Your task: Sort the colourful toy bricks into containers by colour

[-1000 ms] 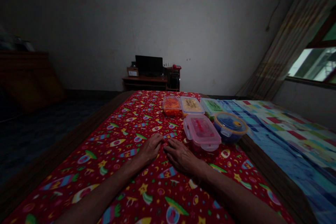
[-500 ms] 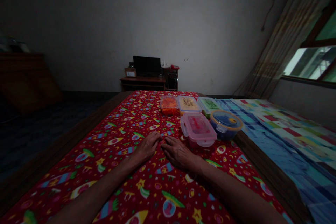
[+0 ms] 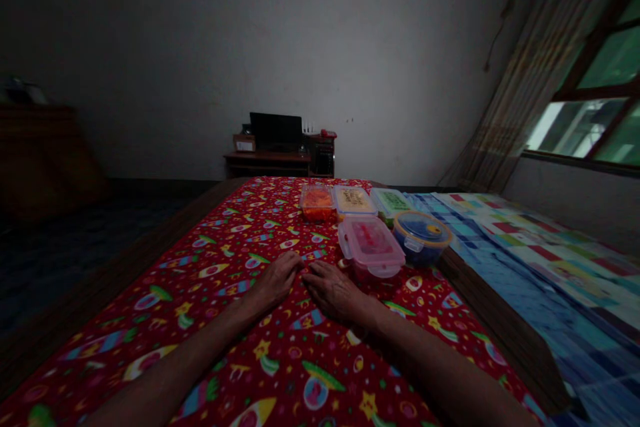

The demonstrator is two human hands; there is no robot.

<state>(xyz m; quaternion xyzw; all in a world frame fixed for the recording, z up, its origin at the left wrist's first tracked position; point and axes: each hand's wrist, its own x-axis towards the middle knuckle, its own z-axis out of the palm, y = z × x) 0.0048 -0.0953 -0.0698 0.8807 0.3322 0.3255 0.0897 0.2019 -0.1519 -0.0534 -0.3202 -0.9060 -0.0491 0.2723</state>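
Note:
My left hand and my right hand lie flat, palms down, side by side on a red patterned tablecloth, fingertips nearly touching. Both hold nothing. Just right of my right hand stands a pink-lidded plastic box. Beside that is a round blue container with a yellow-rimmed lid. Behind them stand three more lidded boxes: an orange one, a yellow one and a green one.
The room is dim. A wooden table edge runs along the right, with a blue and multicoloured checked mat beyond it. A low desk with a dark screen stands at the far wall. A window and curtain are at the right.
My hands stay flat and still on the cloth. The view has shifted slightly right and upward, so the boxes and desk appear a little further left.

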